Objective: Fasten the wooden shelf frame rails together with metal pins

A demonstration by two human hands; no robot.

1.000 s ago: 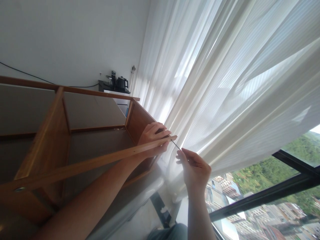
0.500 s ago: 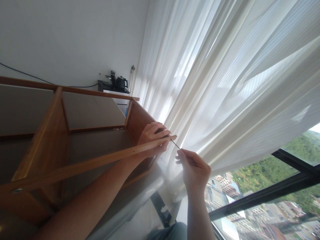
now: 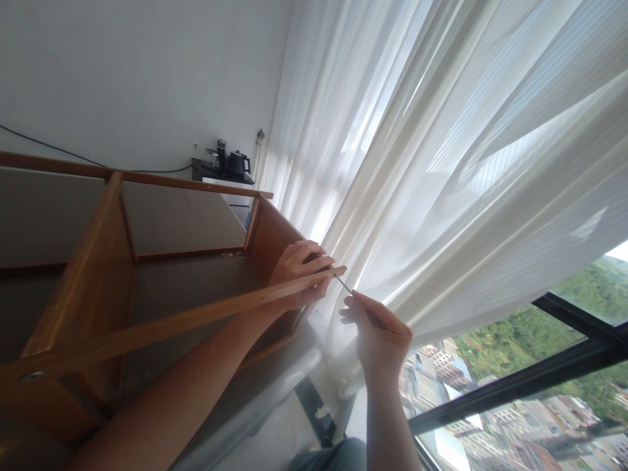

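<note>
My left hand [image 3: 299, 265] is closed around the end of a wooden shelf unit, gripping the side panel [image 3: 272, 235] where it meets the front rail [image 3: 216, 313]. That rail passes in front of my left wrist and hides some of the fingers. My right hand [image 3: 380, 327] pinches a thin metal tool [image 3: 345, 284] between thumb and forefinger, with the other fingers loosely spread. The tool's tip meets the rail close to its free end, at a small hole. Its handle end is hidden in my hand, so I cannot tell whether it is a screwdriver or a hex key.
A wooden divider [image 3: 93, 275] splits the unit. Behind it, a black kettle [image 3: 239, 163] stands on a small dark-topped cabinet [image 3: 223, 175] by the wall. White curtains [image 3: 417, 163] hang close to the right of my hands. A dark window frame [image 3: 500, 373] is at lower right.
The fingers of my right hand have shifted slightly around the tool and opened a little, and that hand moved slightly left. My left hand and the shelf unit stay put.
</note>
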